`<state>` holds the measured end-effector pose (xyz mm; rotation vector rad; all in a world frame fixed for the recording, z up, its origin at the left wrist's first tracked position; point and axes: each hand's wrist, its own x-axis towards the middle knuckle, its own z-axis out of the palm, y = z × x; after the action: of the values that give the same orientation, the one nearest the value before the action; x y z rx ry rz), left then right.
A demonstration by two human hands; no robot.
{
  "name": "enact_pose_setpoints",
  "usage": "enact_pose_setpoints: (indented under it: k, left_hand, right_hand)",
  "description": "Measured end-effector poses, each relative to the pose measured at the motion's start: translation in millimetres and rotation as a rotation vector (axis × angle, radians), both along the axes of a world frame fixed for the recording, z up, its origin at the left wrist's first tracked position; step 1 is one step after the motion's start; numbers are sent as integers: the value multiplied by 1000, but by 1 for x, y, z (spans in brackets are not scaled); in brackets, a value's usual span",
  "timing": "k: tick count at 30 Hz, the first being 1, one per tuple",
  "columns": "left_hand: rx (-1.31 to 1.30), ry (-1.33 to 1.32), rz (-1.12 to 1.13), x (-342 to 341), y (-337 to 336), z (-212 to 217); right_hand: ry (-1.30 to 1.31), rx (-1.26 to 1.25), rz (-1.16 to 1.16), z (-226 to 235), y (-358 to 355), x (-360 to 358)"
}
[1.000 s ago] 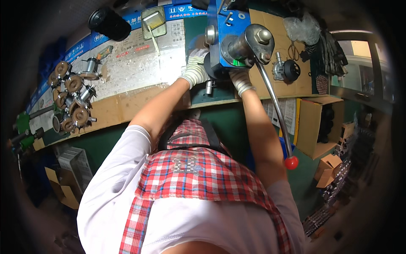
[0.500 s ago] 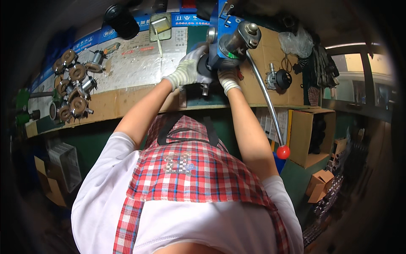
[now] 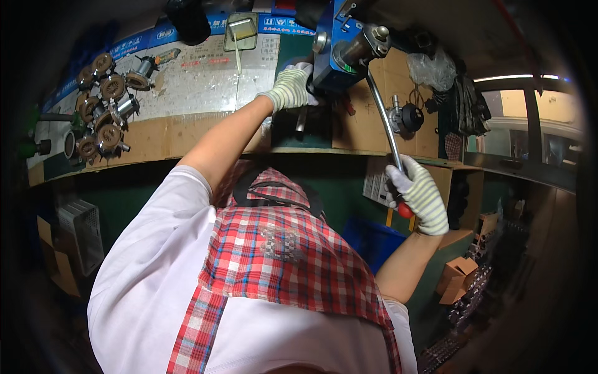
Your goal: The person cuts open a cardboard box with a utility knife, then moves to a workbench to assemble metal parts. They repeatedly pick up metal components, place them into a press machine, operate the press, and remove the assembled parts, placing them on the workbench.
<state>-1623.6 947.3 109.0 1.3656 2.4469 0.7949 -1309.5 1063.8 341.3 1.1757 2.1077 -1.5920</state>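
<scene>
Some of the red knob [image 3: 405, 210] hides behind the right hand [image 3: 423, 196].

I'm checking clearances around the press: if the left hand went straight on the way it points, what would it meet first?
Most likely the blue press body, just right of the left hand; the gap there is dark and partly hidden, so depth is unclear.

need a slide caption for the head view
Gloved right hand gripping the long lever of a blue machine, gloved left hand at the machine's left side.
</scene>
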Motion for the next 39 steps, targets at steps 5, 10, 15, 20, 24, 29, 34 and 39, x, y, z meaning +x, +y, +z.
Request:
enact_pose_setpoints:
  k: [5,10,15,20,24,29,34,39]
  left_hand:
    - [106,-63,24,6,6,-3]
    - [-7,-106,42,12,2,20]
    - [-9,-20,40,10,-2,15]
    - [-35,-60,28,11,-9,18]
    - [63,-394,125,7,-37,-5]
    - [179,-1032,240,31,-49,9]
    - [114,-987,352,47,-29,14]
    - [352,-1017,544,45,-13,-39]
  right_hand:
    - [-213,497,221,-133,1,1]
    - [-121,861,63,-191,-11,-13]
    - [-152,856,-8,-185,-20,-25]
    - [-126,884,-31,-225,-8,-41]
    - [-69,962,-90,-288,9,-60]
    - [-31,896,-161,-325,23,-76]
    - [2,821,-101,-313,24,-75]
    - [22,509,55,-233,5,-23]
